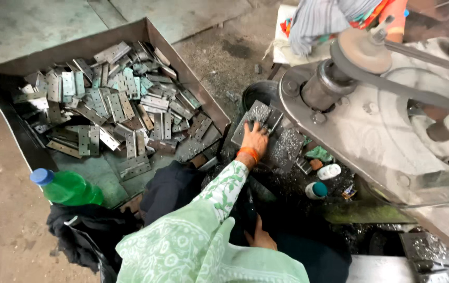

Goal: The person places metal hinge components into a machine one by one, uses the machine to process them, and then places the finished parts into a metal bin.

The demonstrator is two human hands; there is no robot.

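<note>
Here our left hand (256,138) lies flat, fingers spread wide, on a small stack of dark metal plates (264,115) that sits on the grimy press bed (287,149) just beside the right-hand wall of the big metal tray (193,78); the hand presses on the stack and does not close around any one plate. Our right hand (260,237) rests low near our lap, partly hidden by the green patterned sleeve (203,230), and we cannot tell whether it holds anything or how wide it is. Judging by how things lie, a good share of the work looks done: the tray carries a thick heap of punched hinge plates (114,105) filling its far and middle part, while its near corner shows bare floor. What is left seems to be the stack under our left hand, and we cannot see how many plates it holds. Past the stack, the press with its belt and pulley (363,50) fills the right side, and a few small capped containers (323,181) lie on the dirty bed below it. A green bottle with a blue cap (67,187) lies at the tray's near left corner, on dark cloth (83,230). Another person's striped garment (324,18) shows at the top edge.
</note>
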